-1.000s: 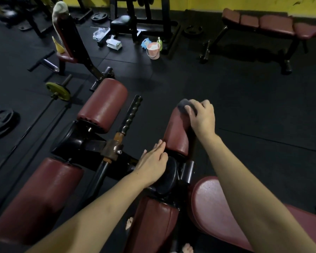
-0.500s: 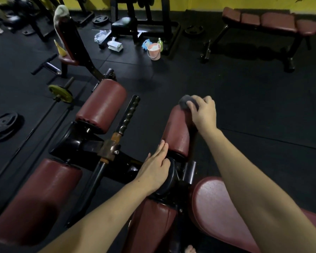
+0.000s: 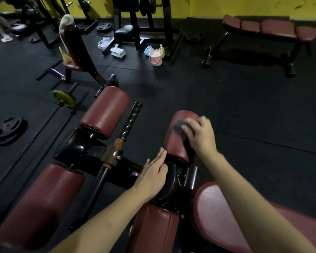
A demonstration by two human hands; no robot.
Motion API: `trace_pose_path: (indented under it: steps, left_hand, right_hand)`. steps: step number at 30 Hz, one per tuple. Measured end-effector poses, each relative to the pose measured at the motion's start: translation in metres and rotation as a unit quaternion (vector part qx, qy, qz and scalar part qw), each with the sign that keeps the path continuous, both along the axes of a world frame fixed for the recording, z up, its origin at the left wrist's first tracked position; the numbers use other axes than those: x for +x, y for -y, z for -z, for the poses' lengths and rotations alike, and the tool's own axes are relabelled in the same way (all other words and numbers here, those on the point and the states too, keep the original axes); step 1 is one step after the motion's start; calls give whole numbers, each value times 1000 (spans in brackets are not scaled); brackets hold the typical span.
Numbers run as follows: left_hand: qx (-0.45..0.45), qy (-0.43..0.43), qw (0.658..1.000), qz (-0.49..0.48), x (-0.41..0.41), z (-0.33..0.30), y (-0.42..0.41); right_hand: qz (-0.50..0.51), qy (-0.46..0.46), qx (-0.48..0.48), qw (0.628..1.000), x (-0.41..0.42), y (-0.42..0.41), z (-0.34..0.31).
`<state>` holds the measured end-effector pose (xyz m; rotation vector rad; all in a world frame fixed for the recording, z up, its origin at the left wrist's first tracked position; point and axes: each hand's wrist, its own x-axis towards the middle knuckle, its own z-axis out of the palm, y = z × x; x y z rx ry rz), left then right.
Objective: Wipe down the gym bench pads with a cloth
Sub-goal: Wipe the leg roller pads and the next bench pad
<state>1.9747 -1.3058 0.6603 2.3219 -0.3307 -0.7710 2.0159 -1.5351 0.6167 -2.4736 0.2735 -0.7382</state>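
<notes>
My right hand (image 3: 202, 136) has its grip curled over a dark cloth (image 3: 179, 126), pressing it against the upper side of the far right roller pad (image 3: 179, 143). I hold the cloth bunched under my fingers so the pressure goes straight into the vinyl as I rub. My left hand (image 3: 151, 177) lies flat, fingers straight and holding nothing, resting on the black round end cap (image 3: 169, 183) just below that pad; I judge it is there to brace the frame and keep the roller from turning under the wipe.

The other pads sit around me: the far left roller pad (image 3: 105, 111), the near left roller pad (image 3: 42, 203), a pad between my arms (image 3: 153, 229), and the seat pad (image 3: 215, 210) under my right forearm, its surface showing a faint sheen. A knurled handle (image 3: 132, 119) rises between the two far rollers.

The floor (image 3: 244, 106) is black rubber matting, the wall (image 3: 244, 6) yellow. A pink bucket (image 3: 155, 57) stands well apart near a rack, a flat bench (image 3: 266, 30) sits by the wall, and weight plates (image 3: 8, 129) lie to the left.
</notes>
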Motion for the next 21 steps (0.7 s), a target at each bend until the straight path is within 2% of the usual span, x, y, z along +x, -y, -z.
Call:
trace_pose_path:
  steps: [3,5,8,12,16,21]
  left_hand:
    - [22,-1,1000,9,4,0,1]
    - [20,9,1000,15,9,2,-2]
    - [-6,48,999,22,6,0,-5]
    - [-31,74,996,28,-3,-5,1]
    - [6,75,996,56,-1,-1,4]
    - [29,68,995,62,2,-4,3]
  right_hand:
    - [43,-24,36,998,37,17,-10]
    - [47,-29,30,998,29,4,-13]
    - [44,-22,35,998,-17,-28,-6]
    - [-18,13,62,998,-84,-57,4]
    - [-5,12,25,1000,-29,-17,7]
    - [66,-2,91,994,25,12,-6]
